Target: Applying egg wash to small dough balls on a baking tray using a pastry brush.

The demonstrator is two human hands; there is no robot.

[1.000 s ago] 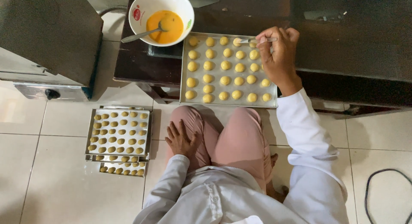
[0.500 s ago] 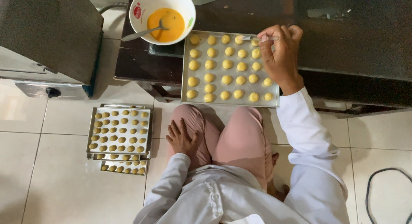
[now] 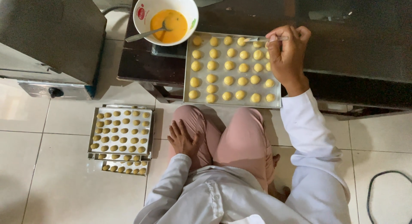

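Observation:
My right hand [image 3: 288, 52] grips a thin brush [image 3: 257, 38] and holds its tip over the yellow dough balls [image 3: 229, 80] in the top row of a metal baking tray [image 3: 234, 103] on a low dark table [image 3: 356, 48]. A white bowl [image 3: 146, 5] of orange-yellow egg wash, with a spoon [image 3: 143, 34] resting in it, stands left of the tray. My left hand [image 3: 182, 139] lies flat on my left knee, fingers apart, holding nothing. I sit on the floor in pink trousers and a white coat.
Two stacked metal trays [image 3: 121, 110] of small dough balls rest on the tiled floor at my left. A grey metal oven [image 3: 47, 39] stands at the upper left. A black cable [image 3: 386, 181] curves over the floor at the lower right.
My right hand has shifted the brush slightly along the tray's top row. The left hand stays on the knee.

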